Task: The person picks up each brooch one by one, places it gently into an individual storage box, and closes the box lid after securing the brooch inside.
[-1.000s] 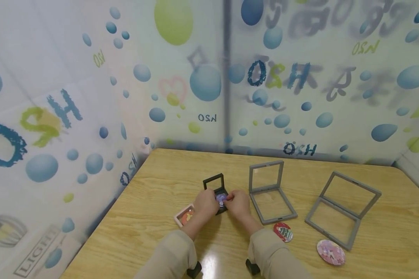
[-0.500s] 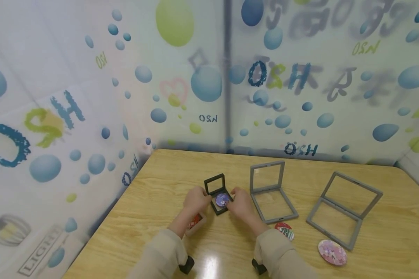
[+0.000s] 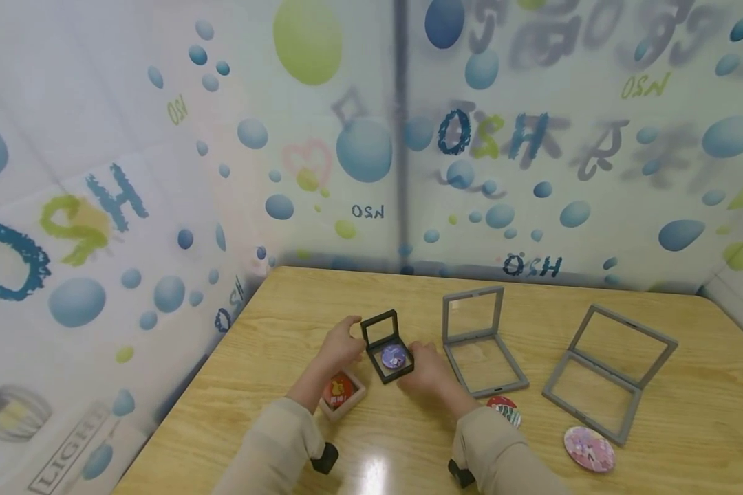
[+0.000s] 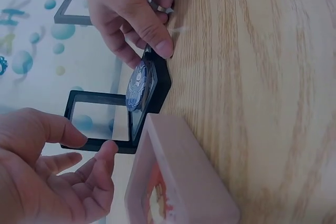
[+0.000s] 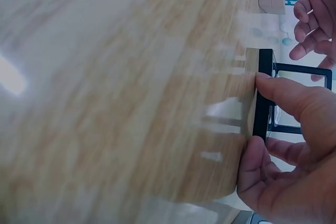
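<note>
Black and square, the small display case (image 3: 389, 347) sits open on the wooden table (image 3: 687, 412), lid raised, a round purple badge (image 3: 393, 355) lying in its base. I can read "OSH" and "LIGHT" on the backdrop (image 3: 161, 172). My right hand (image 3: 430, 371) pinches the base's edge. My left hand (image 3: 342, 342) hovers, fingers loose, beside the lid, above a pink case (image 3: 342, 395).

From our right wrist we see our right hand (image 5: 294, 150) pinching the edge of the black frame case (image 5: 262, 93) that stands on the wooden bench (image 5: 121, 87), while our left hand's curled fingers (image 5: 315, 19) hover by its open lid (image 5: 302, 69).
</note>
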### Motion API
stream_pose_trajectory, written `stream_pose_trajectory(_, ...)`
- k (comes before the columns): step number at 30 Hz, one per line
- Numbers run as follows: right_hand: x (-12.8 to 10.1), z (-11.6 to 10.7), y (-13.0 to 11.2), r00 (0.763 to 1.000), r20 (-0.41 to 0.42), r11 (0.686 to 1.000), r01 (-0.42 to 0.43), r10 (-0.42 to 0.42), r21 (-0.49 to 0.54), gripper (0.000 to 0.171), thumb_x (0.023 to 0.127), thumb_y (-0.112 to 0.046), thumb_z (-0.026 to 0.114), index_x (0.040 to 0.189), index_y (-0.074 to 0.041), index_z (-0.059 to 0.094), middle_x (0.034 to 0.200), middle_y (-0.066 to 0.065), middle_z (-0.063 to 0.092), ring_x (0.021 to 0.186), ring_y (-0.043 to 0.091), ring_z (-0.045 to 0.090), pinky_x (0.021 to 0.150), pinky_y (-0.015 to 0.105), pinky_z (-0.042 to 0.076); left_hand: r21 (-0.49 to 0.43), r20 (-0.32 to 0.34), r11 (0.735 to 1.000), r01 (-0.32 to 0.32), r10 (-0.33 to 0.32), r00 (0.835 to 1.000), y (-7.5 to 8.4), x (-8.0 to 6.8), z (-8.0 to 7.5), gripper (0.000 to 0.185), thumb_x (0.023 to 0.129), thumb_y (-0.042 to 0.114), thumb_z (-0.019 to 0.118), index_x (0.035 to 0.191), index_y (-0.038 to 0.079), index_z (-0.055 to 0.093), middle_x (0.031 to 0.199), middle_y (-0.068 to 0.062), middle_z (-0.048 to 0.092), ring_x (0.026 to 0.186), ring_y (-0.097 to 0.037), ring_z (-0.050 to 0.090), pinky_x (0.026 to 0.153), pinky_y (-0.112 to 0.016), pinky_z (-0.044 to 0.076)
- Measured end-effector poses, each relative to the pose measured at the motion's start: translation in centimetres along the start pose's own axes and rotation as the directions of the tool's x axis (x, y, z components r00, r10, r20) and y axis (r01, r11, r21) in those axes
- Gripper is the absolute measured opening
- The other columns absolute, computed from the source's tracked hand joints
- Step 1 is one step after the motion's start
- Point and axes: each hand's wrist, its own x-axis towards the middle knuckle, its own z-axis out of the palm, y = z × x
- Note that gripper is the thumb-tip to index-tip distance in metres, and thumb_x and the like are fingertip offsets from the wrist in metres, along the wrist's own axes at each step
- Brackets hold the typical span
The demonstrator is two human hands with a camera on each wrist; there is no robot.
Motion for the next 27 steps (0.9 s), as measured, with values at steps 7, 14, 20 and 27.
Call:
stream_pose_trajectory(7, 0.26, -0.05, 0.12, 0.999, 0.038, 1.000, 0.010, -0.010, 0.008, 0.067, 0.062, -0.016, 0.079, 0.119, 0.003, 0.048, 0.098, 0.017, 0.047, 0.086, 0.028, 0.050, 0.080, 0.047, 0.042, -0.046, 0.023, 0.999, -0.021, 0.022, 1.000, 0.09, -0.03, -0.05, 0.053, 0.082, 0.000, 0.054, 0.132, 0.001, 0.040, 0.094, -0.018, 0.060, 0.072, -0.027, 0.061, 0.062, -0.035, 0.050)
stream_pose_trajectory(14, 0.21, -0.24, 0.03, 0.998, 0.060, 1.000, 0.008, -0.006, -0.024, 0.068, 0.066, -0.019, 0.078, 0.122, 0.001, 0.046, 0.100, 0.017, 0.048, 0.088, 0.029, 0.051, 0.080, 0.047, 0.042, -0.057, 0.003, 0.998, -0.038, 0.038, 0.999, 0.25, -0.17, 0.14, 0.045, 0.082, 0.004, 0.057, 0.125, -0.003, 0.045, 0.089, -0.018, 0.061, 0.073, -0.029, 0.062, 0.062, -0.034, 0.049)
stream_pose_trajectory(20, 0.24, -0.37, -0.06, 0.997, 0.080, 0.999, 0.004, 0.000, -0.051, 0.069, 0.068, -0.023, 0.077, 0.124, 0.001, 0.045, 0.103, 0.018, 0.048, 0.090, 0.029, 0.051, 0.081, 0.046, 0.043, -0.012, -0.029, 0.999, -0.033, 0.032, 0.999, 0.50, -0.38, 0.36, 0.038, 0.083, 0.009, 0.060, 0.118, -0.003, 0.051, 0.084, -0.014, 0.061, 0.066, -0.023, 0.061, 0.057, -0.027, 0.045)
stream_pose_trajectory(27, 0.19, -0.46, 0.00, 0.997, 0.078, 0.998, 0.018, -0.014, -0.056, 0.067, 0.068, -0.022, 0.077, 0.123, 0.001, 0.046, 0.103, 0.018, 0.049, 0.090, 0.029, 0.051, 0.081, 0.047, 0.042, -0.034, -0.032, 0.999, -0.009, 0.008, 0.999, 0.34, -0.62, 0.54, 0.047, 0.085, 0.018, 0.062, 0.124, -0.004, 0.047, 0.089, -0.015, 0.060, 0.071, -0.027, 0.062, 0.060, -0.029, 0.046)
